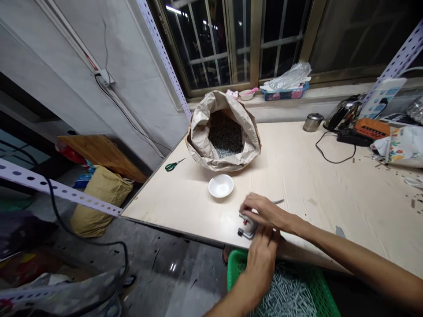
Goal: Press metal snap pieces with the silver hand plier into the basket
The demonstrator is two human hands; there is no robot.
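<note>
A small metal device (246,229) with a red part sits at the near edge of the pale wooden table (317,185). My right hand (264,211) reaches in from the right and lies over the device's top, fingers curled down around it. My left hand (261,259) comes up from below, seen from the back, with its fingers bent together against the table edge right beside the device; what they grip is hidden. A thin silvery piece (278,201) lies just behind my right hand. A white bowl (220,185) stands a little farther back.
A green basket (236,268) of several silvery parts sits under the table edge. An open paper sack (224,132) of dark small parts stands behind the bowl, green scissors (174,165) to its left. A kettle (343,112), tin (312,122) and orange device (372,128) crowd the right.
</note>
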